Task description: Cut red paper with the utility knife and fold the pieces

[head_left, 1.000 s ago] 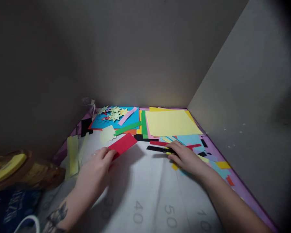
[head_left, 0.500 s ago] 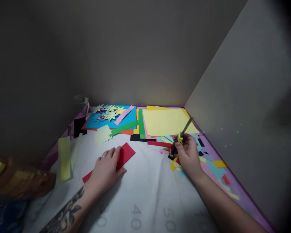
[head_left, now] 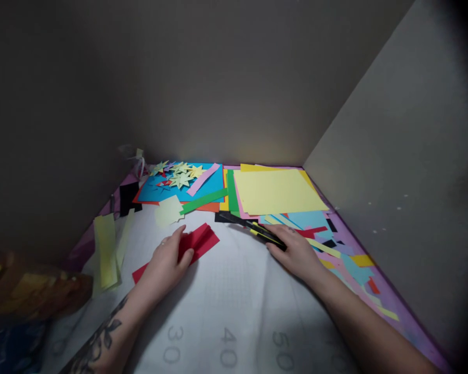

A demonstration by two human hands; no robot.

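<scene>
Two gray walls (head_left: pixel 203 83) meet in a corner over a white sheet (head_left: pixel 226 296) printed with numbers, 30, 40 and 50 the clearest. At far left sit a blurred brown-and-yellow object (head_left: pixel 35 288) and, below it, something dark blue (head_left: pixel 15 345); pale yellow strips (head_left: pixel 106 252) lie to their right. My left forearm, tattooed with leaves, slants up and inward from the lower edge, and my left hand (head_left: pixel 167 265), a ring on one finger, rests palm down over a strip of red paper (head_left: pixel 205 243), its thumb and forefinger parted on either side of a raised crease; I cannot tell whether they pinch it. The red paper lies at a slant on the white sheet, left of center, one end showing behind the wrist. Beyond it, paper stars (head_left: pixel 180 178) and a pink strip (head_left: pixel 203 179) lie on a blue sheet (head_left: pixel 167 194), near a green strip (head_left: pixel 205 201). My two hands are well apart. A black-and-yellow cutting tool (head_left: pixel 253 227) points left from my right hand (head_left: pixel 296 253), whose fingers are closed around its handle, wrist low, forearm angling in from the lower right. Beyond stand out pale yellow sheets (head_left: pixel 278 192); mixed paper scraps (head_left: pixel 349 267) litter the right side.
</scene>
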